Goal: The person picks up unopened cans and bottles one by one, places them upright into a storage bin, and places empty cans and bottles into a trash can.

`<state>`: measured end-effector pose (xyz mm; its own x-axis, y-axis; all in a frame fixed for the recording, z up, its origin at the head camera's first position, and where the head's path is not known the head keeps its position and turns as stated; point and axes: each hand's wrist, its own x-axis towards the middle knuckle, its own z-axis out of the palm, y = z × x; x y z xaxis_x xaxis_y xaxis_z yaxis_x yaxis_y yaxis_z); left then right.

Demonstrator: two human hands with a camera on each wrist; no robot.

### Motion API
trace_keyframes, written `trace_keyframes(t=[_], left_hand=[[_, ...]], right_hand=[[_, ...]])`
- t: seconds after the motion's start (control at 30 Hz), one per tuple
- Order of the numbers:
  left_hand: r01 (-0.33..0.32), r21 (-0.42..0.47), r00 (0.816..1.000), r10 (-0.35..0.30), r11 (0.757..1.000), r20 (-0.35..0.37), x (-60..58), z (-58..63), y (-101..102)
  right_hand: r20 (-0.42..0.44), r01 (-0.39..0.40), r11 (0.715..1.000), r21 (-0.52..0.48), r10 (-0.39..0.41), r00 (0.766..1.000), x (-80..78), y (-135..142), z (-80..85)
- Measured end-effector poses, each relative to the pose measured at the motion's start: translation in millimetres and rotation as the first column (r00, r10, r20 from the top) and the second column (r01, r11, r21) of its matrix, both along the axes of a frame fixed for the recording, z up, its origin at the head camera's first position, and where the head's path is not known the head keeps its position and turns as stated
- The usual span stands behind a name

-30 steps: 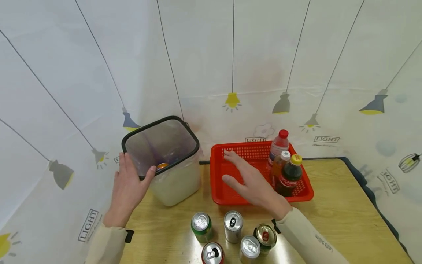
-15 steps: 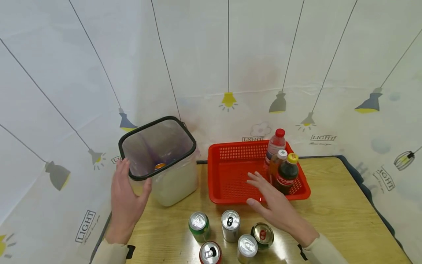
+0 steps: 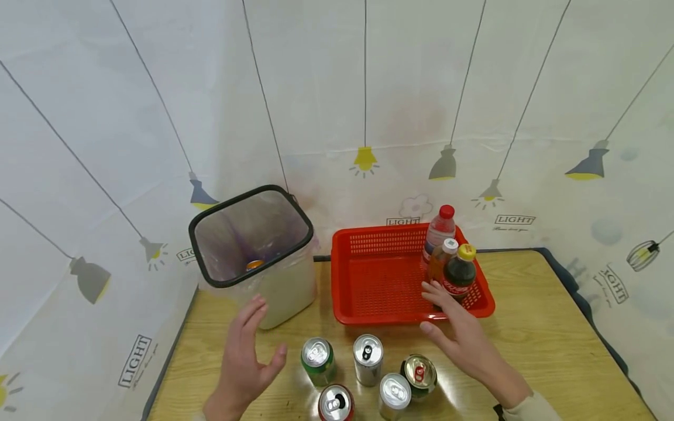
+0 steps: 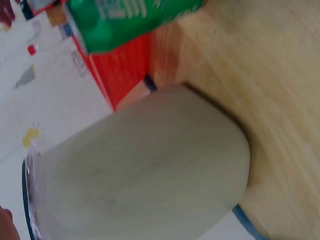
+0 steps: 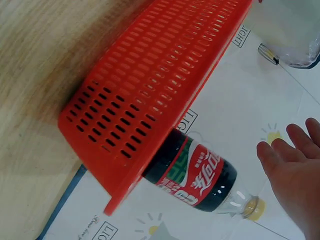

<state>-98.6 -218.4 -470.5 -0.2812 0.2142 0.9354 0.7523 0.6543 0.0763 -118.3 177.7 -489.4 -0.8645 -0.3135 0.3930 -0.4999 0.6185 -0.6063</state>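
Observation:
My left hand hovers in front of the bin, fingers loosely bent, thumb apart, holding nothing. Just right of its thumb stands a green soda can; the left wrist view shows that can too. My right hand holds nothing either, its fingers extended near the front rim of the red basket, close to the cola bottle. Between the hands several cans stand upright: a silver can, a red can, a second silver can and a dark gold-topped can.
A pale bin with a black rim and plastic liner stands back left; something orange lies inside. The basket also holds a red-capped bottle and a white-capped bottle. A printed sheet hangs behind the table.
My left hand has left the bin's rim and come down and right, toward the green can. My right hand has drawn back to the right from above the basket. The cans stay put.

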Motion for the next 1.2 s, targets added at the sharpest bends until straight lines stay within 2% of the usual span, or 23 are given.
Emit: trace_keyframes(t=[0.13, 0.27, 0.37, 0.47, 0.6, 0.67, 0.8, 0.83, 0.87, 1.0, 1.07, 1.1, 1.2], left_hand=[[0.162, -0.073, 0.986, -0.159, 0.984, 0.042, 8.9, -16.4, 13], [0.297, -0.107, 0.951, -0.284, 0.949, 0.127, 15.7, -40.4, 22], [0.391, -0.098, 0.898, -0.356, 0.915, 0.258, 22.8, -58.5, 28], [0.448, -0.101, 0.839, -0.379, 0.889, 0.39, 30.0, -73.8, 32], [0.481, -0.137, 0.792, -0.362, 0.866, 0.492, 37.5, -86.3, 37], [0.482, -0.126, 0.76, -0.342, 0.867, 0.552, 41.9, -90.9, 39], [0.472, -0.03, 0.674, -0.339, 0.881, 0.656, 48.8, -104.3, 43], [0.47, 0.001, 0.659, -0.352, 0.883, 0.665, 49.1, -109.0, 45], [0.473, 0.015, 0.663, -0.367, 0.881, 0.652, 47.7, -125.2, 46], [0.495, 0.126, 0.6, -0.442, 0.86, 0.667, 47.2, -143.0, 49], [0.495, 0.177, 0.559, -0.467, 0.851, 0.685, 47.5, -148.0, 49], [0.483, 0.22, 0.514, -0.478, 0.848, 0.712, 49.6, -137.8, 49], [0.43, 0.27, 0.438, -0.46, 0.862, 0.772, 51.4, -138.4, 50]], right_hand=[[0.011, 0.03, 1.0, -0.008, -0.03, 1.0, 3.9, 6, -3.8], [0.042, 0.048, 0.999, -0.012, -0.047, 0.998, 5.7, 9, -6.1], [0.044, 0.05, 0.999, -0.019, -0.05, 0.998, 6.4, 10, -7.9], [0.026, 0.046, 0.999, -0.028, -0.045, 0.999, 7.2, 10, -10.3], [0.03, 0.049, 0.998, -0.027, -0.048, 0.998, 8.8, 11, -13.6], [0.038, 0.051, 0.998, -0.025, -0.05, 0.998, 9.3, 12, -15.2], [0.042, 0.054, 0.998, -0.035, -0.052, 0.998, 9.9, 13, -18.3], [0.043, 0.055, 0.998, -0.041, -0.054, 0.998, 10.0, 13, -18.7], [0.044, 0.055, 0.997, -0.045, -0.053, 0.998, 10.4, 13, -19.1], [0.03, 0.04, 0.998, -0.055, -0.039, 0.999, 10.7, 12, -20.2], [0.025, 0.034, 0.998, -0.057, -0.033, 0.999, 10.7, 13, -21.0], [0.026, 0.034, 0.998, -0.056, -0.032, 0.999, 10.6, 13, -21.4], [0.045, 0.048, 0.997, -0.053, -0.046, 0.998, 10.3, 15, -23.1]])
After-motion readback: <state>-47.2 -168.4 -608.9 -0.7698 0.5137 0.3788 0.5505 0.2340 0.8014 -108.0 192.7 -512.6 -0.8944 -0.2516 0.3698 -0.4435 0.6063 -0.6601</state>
